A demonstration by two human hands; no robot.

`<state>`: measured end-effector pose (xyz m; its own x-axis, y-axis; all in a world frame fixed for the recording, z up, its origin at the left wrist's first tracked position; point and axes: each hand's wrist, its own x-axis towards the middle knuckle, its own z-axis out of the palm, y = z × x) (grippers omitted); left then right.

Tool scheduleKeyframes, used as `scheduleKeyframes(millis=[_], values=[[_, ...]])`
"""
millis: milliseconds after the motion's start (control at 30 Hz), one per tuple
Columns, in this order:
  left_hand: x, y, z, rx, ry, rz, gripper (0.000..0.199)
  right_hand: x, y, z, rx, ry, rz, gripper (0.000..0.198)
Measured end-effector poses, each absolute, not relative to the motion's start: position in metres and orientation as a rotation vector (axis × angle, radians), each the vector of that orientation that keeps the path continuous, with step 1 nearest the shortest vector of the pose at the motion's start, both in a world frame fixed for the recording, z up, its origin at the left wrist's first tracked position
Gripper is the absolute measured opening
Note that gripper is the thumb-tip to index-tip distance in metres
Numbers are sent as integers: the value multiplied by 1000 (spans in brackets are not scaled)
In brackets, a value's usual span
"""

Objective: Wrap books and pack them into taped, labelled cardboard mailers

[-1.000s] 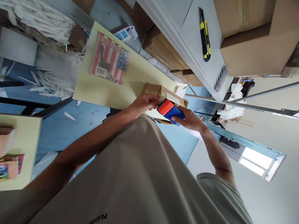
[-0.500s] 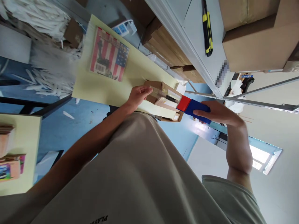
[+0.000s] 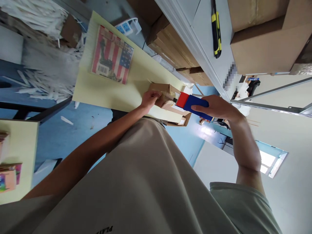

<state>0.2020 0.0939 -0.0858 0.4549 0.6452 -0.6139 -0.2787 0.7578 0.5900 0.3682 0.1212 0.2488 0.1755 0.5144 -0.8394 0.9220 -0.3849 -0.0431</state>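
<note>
We've got the small brown box [image 3: 168, 102] on the yellow table [image 3: 109, 92], toward its R end; clock dirs below run from that box, 12 = top of view. Our R hand [image 3: 214, 107], at 3 o'clock, is wrapped round the blue-and-red tape dispenser [image 3: 195, 105], thumb across the near side. Dispenser's red end points to 9 & sits over the box in our view; can't tell if it touches. Our L hand [image 3: 149, 100] is at 9, fingers curled in, tips at the box's L end. A clear tape strip [image 3: 168, 96] shows faintly btwn those tips & the dispenser; can't tell if the L fingers pinch it or press it, or how much is stuck down.

Elsewhere: flag-print pack w/ barcode [image 3: 112, 55] lies flat on the same table at 10. Power strip [image 3: 126, 27] is at 11, beyond the table edge. Grey shelf [image 3: 203, 35] runs by at approx. 1, w/ a yellow-and-black cutter [image 3: 216, 34] on it & a big carton [image 3: 265, 48] past 2. More cartons [image 3: 174, 45] at 12, under the shelf. Open box [image 3: 179, 123] at 5, lower down. White strips [image 3: 46, 86] heaped at 9, far off; 2nd yellow table [image 3: 24, 146] w/ a few booklets [image 3: 9, 178] approx. 8.
</note>
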Motion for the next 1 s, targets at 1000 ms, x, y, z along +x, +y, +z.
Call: scheduleKeyframes(millis=[1000], values=[[213, 88, -53, 1754, 875, 514, 43, 346, 106, 260, 1761, 1344, -828, 71]])
